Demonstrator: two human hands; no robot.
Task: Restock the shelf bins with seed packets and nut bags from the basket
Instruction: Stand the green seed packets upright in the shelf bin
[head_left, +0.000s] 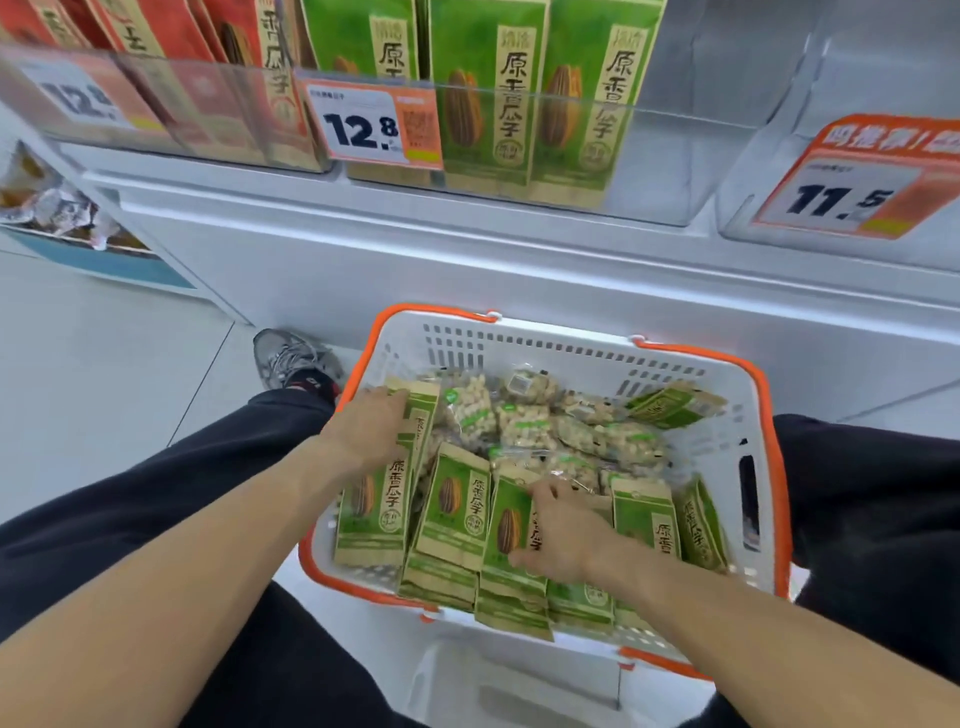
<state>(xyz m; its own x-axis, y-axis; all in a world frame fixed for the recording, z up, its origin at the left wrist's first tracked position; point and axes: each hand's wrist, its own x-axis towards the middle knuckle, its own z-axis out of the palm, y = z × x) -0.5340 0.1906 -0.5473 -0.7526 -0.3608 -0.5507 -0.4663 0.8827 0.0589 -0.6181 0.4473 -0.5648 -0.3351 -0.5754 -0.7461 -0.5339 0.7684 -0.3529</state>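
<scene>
Both hands reach into the white, orange-rimmed basket (691, 358). The left hand (366, 423) grips the top of a green seed packet (382, 493) at the basket's left edge. The right hand (563, 530) rests on another packet (506, 535) along the near edge, fingers curling over it. Clear nut bags (519, 421) fill the far half.

a shop, price tags (371, 127) on clear shelf bins (519, 98), shopping basket (769, 415)
</scene>
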